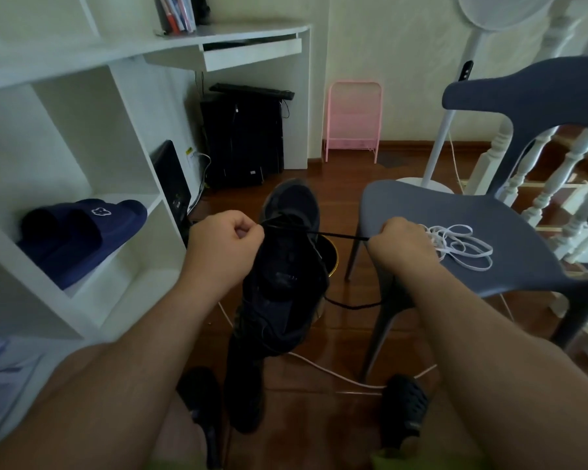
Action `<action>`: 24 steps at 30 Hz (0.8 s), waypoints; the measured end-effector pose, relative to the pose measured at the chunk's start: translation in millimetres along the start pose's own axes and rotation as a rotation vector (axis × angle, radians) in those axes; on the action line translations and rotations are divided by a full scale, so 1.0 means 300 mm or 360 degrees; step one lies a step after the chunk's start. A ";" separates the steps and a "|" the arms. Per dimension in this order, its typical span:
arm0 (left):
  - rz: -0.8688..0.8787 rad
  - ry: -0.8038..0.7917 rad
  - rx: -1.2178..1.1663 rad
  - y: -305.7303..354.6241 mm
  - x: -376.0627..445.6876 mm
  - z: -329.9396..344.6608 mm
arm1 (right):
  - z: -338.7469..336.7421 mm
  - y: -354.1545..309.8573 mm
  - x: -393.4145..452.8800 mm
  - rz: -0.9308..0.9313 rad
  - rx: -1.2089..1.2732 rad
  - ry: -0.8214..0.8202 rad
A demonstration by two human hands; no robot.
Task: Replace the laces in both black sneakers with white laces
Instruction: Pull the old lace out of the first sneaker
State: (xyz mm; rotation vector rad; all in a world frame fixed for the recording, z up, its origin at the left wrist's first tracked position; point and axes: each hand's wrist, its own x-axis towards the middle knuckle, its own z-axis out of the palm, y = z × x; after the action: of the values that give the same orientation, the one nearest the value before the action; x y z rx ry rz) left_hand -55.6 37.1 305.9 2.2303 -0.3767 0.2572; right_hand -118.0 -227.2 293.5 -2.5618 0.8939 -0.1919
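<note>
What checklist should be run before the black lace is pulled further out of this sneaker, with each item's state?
1. Right hand pinches the black lace: ok.
2. Lace taut between both hands: ok.
3. Left hand grips at the sneaker: ok.
4. White laces ready on the chair: ok.
5. Lace free of all eyelets: cannot tell.
6. Second sneaker located: cannot tell.

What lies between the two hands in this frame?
In the head view, a taut black lace runs from the sneaker beside the left hand to the right hand.
</note>
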 end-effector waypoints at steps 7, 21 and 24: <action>-0.0051 0.0061 -0.0111 -0.016 0.020 -0.030 | 0.032 0.005 0.000 -0.0113 -0.0209 -0.0256; 0.0120 -0.0244 -0.0016 0.030 -0.043 0.064 | 0.133 -0.182 -0.122 -0.1093 0.0020 0.0491; 0.0123 -0.0240 -0.0001 0.035 -0.045 0.067 | 0.132 -0.187 -0.132 -0.1112 -0.0033 0.0535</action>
State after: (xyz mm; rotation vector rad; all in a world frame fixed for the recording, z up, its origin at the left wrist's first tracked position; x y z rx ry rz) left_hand -70.8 17.4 296.5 2.2436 -0.5450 0.1301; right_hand -107.2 -149.6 282.0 -2.8033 0.0552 -0.8318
